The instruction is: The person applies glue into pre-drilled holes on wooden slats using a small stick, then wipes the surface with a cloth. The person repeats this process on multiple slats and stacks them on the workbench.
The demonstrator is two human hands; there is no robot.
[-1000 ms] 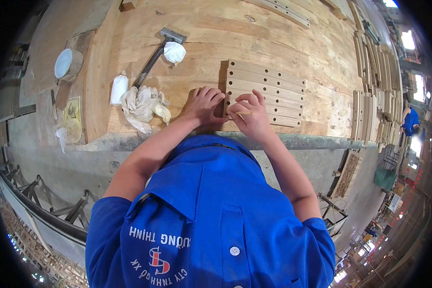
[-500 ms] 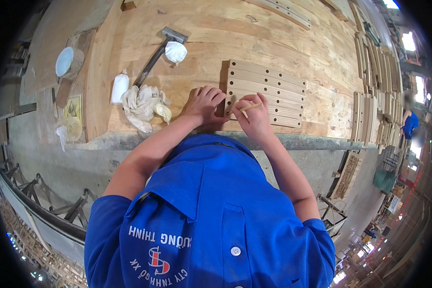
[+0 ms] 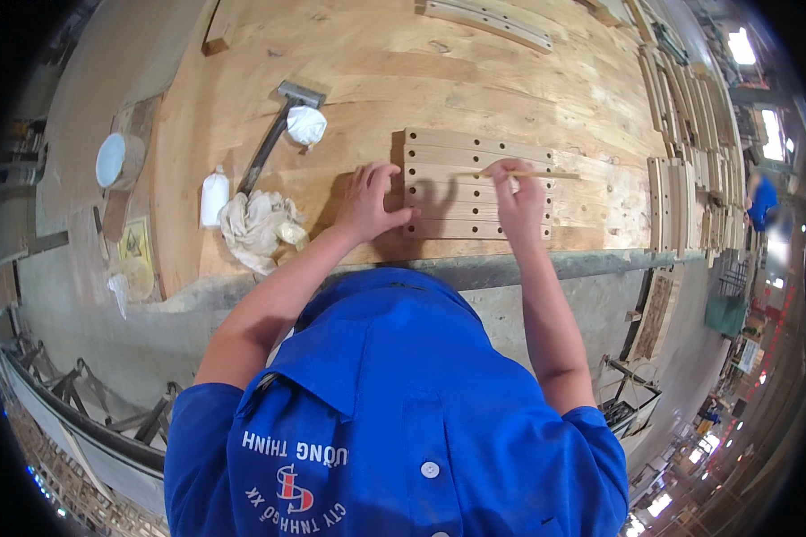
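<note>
Several pale wooden slats (image 3: 443, 186) lie side by side on the wooden bench, with dark round holes in rows at both ends and near the middle. My left hand (image 3: 365, 204) is at their left end, fingers spread and thumb by the edge of the nearer slats; whether it touches them I cannot tell. Over the right half of the slats, my right hand (image 3: 520, 199) pinches a thin wooden stick (image 3: 560, 175). The stick lies roughly level, one end pointing left above the slats, the other sticking out to the right. Its tip is blurred.
Left of the slats are a hammer (image 3: 269, 143), a white round bundle (image 3: 306, 126), a white bottle (image 3: 214, 199) and a crumpled cloth (image 3: 258, 228). A white tub (image 3: 119, 161) stands farther left. More slats (image 3: 672, 204) are stacked at the right, others (image 3: 488, 24) at the back.
My right hand has moved right and away from the left end holes, and the stick now lies level. My left hand has spread its fingers. The whole view has shifted slightly.
</note>
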